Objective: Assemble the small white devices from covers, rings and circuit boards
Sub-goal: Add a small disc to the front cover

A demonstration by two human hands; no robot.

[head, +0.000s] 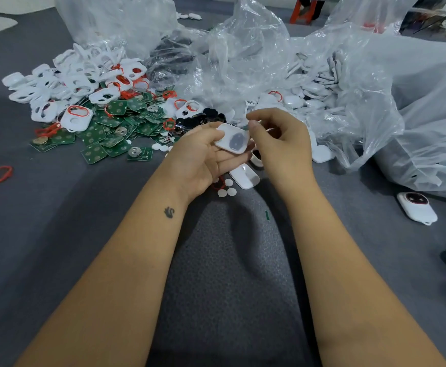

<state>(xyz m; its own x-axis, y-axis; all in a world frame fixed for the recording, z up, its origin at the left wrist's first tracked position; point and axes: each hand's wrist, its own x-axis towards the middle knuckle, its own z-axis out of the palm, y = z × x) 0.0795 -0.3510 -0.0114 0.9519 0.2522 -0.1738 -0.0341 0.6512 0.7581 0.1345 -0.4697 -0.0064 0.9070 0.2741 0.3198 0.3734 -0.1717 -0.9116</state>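
1. Left hand lies palm up, fingers cradling a white cover with a dark patch at its centre.
2. Right hand hovers curled at the cover's edge, thumb and forefinger pinched; whether they grip anything, I can't tell.
3. Behind, green circuit boards and red rings sprawl across the grey desk.
4. Farthest, clear plastic bags hold more white covers.

Covers piled upper left, circuit boards just below them, plastic bags upper right, finished devices far right
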